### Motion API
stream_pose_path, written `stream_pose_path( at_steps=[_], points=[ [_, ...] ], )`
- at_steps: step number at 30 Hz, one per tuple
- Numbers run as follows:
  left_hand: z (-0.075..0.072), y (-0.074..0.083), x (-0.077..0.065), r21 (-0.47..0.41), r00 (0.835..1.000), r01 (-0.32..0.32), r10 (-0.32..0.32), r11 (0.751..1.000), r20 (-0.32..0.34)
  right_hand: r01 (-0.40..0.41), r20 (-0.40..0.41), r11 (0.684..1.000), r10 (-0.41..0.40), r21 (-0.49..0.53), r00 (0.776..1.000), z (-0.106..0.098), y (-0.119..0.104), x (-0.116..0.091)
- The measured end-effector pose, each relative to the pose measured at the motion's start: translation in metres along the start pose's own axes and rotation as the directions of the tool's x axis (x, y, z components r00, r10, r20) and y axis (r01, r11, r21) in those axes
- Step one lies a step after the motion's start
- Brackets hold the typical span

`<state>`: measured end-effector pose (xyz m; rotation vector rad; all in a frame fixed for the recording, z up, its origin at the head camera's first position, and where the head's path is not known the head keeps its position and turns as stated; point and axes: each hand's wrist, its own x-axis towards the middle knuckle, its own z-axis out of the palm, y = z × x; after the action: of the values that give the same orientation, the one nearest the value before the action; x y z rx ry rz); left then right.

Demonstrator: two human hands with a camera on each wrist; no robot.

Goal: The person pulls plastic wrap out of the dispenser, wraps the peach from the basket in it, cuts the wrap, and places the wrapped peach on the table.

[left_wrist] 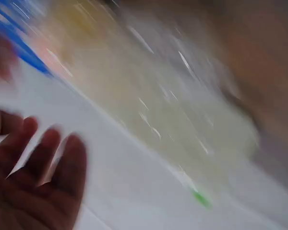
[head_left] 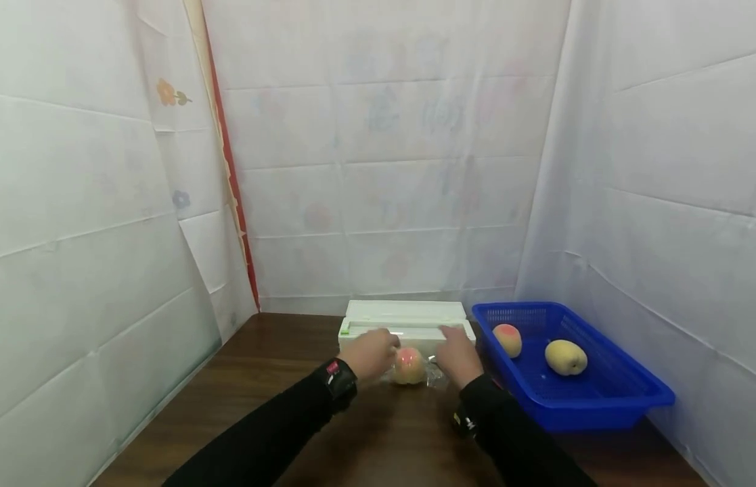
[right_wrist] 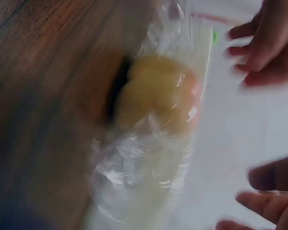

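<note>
A peach (head_left: 409,366), yellow with a pink top, sits on the table between the two hands. Clear plastic film (right_wrist: 129,167) covers it and spreads out crumpled at its sides. Just left of the peach is my left hand (head_left: 370,353), its fingers spread and loosely bent in the blurred left wrist view. My right hand (head_left: 458,356) is to the right of the fruit, fingers parted. Neither hand holds anything. Right behind the peach stands a long white cling film dispenser (head_left: 408,333), lid raised, a green mark at its left end.
On the right a blue plastic basket (head_left: 603,406) contains another peach (head_left: 507,339) and a yellow pear-like fruit (head_left: 566,357). The dark wooden table (head_left: 262,358) is enclosed by white sheeting (head_left: 390,203) at the back and both sides.
</note>
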<state>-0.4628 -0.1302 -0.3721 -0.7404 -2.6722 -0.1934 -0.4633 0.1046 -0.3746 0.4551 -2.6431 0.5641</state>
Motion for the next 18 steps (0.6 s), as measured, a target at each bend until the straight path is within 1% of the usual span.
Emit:
stream_pose_path(
  at_steps=[1,2,4,5,7,9,11,14,16,18],
  points=[
    [0.001,0.01,-0.002,-0.037,0.999,-0.015,0.016,0.999,0.036,0.012,-0.026,0.999,-0.011,0.047,1.0,-0.003,-0.011,-0.001],
    [0.004,0.017,-0.005,-0.05,0.997,-0.026,0.03,0.998,0.068,0.014,-0.049,0.993,-0.008,0.116,0.999,-0.005,-0.02,-0.002],
    [0.012,0.026,-0.01,-0.034,0.993,-0.047,0.051,0.998,0.111,0.127,-0.043,0.989,-0.124,0.075,0.991,-0.003,-0.032,-0.005],
    [0.016,0.029,-0.012,-0.019,0.99,-0.059,0.061,0.998,0.125,0.186,-0.024,0.98,-0.185,0.068,0.983,0.001,-0.034,-0.007],
    [0.024,0.031,-0.015,0.009,0.987,-0.084,0.082,0.996,0.135,0.277,0.039,0.959,-0.28,0.056,0.959,0.01,-0.037,-0.011],
    [0.03,0.031,-0.018,0.004,0.987,-0.082,0.081,0.997,0.139,0.344,0.085,0.938,-0.347,0.044,0.934,0.019,-0.036,-0.015],
    [0.033,0.031,-0.019,-0.014,0.99,-0.065,0.066,0.998,0.121,0.358,0.097,0.934,-0.358,0.023,0.929,0.027,-0.033,-0.016],
    [0.037,0.031,-0.016,-0.018,0.999,-0.015,0.015,1.0,0.038,0.3,0.028,0.954,-0.299,-0.027,0.954,0.037,-0.028,-0.013],
    [0.04,0.03,-0.012,0.018,0.999,0.002,-0.001,1.0,-0.033,0.247,-0.005,0.967,-0.248,-0.068,0.969,0.043,-0.024,-0.007],
    [0.045,0.029,-0.006,0.077,0.995,0.011,-0.004,0.997,-0.098,0.208,-0.007,0.975,-0.209,-0.079,0.978,0.05,-0.018,-0.003]
  ],
)
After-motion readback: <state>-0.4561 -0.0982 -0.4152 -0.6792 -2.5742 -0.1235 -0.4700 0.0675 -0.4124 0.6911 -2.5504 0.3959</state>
